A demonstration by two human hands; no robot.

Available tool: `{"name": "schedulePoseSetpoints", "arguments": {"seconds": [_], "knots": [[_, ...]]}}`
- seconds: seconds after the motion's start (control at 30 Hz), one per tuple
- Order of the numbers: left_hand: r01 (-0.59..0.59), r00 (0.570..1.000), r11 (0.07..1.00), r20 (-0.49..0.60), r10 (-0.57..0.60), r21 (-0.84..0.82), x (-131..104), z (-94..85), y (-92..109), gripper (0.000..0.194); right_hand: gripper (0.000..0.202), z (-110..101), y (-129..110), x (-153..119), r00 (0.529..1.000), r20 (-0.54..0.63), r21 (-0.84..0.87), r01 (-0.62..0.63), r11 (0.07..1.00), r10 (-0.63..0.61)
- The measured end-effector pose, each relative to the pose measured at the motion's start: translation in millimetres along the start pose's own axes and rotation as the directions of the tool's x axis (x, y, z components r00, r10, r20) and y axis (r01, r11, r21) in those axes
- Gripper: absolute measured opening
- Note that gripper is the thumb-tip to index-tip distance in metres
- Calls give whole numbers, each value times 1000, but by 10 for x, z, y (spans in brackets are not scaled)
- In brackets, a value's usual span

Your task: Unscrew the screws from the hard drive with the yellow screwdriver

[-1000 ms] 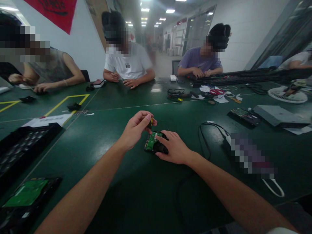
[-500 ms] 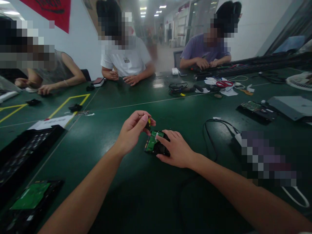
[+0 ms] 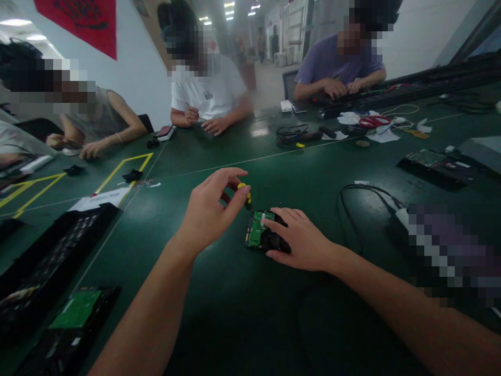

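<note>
"Hands?"
"From here I see the left hand [image 3: 213,211] pinching a yellow screwdriver [image 3: 248,197], the right hand [image 3: 301,237] gripping the hard drive [image 3: 257,232], mid-table."
"Obstructions?"
"That hand covers the drive's right end; black cable [image 3: 340,198] right, black tray [image 3: 76,256] left."

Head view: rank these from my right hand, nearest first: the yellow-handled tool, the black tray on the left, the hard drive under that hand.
1. Hard drive: directly under the right hand.
2. Yellow-handled tool: in the left hand, by the drive's far left corner.
3. Black tray: well over to the left.
</note>
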State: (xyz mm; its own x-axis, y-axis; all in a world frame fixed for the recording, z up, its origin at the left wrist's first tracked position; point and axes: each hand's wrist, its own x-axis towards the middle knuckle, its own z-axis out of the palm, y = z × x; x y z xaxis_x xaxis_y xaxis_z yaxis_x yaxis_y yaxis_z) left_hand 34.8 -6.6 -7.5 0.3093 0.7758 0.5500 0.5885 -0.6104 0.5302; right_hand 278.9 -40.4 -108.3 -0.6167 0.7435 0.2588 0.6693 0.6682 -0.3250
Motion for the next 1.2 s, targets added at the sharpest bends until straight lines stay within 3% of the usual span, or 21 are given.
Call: {"name": "schedulePoseSetpoints", "arguments": {"seconds": [0.17,0.3,0.57,0.73,0.97,1.2], "knots": [[-48,999,995,20,46,85,65,-43,22,16,72,-13,49,-21,1000,0,19,26,999,-26],[-106,993,987,61,99,121,23,-43,45,21,71,19,59,-26,1000,-4,17,6,1000,-6],[-136,991,979,32,133,151,-75,-75,65,28,66,38,64,-44,1000,-7,20,-7,1000,7],[-178,982,979,73,171,101,-95,18,126,32,71,7,103,-59,999,25,16,48,999,-49],[-278,960,957,41,276,83,-107,122,155,26,72,-1,151,-51,994,37,0,98,995,-98],[-211,976,977,-39,212,33,-92,127,106,18,72,23,156,-52,995,16,-2,100,995,-100]]}}
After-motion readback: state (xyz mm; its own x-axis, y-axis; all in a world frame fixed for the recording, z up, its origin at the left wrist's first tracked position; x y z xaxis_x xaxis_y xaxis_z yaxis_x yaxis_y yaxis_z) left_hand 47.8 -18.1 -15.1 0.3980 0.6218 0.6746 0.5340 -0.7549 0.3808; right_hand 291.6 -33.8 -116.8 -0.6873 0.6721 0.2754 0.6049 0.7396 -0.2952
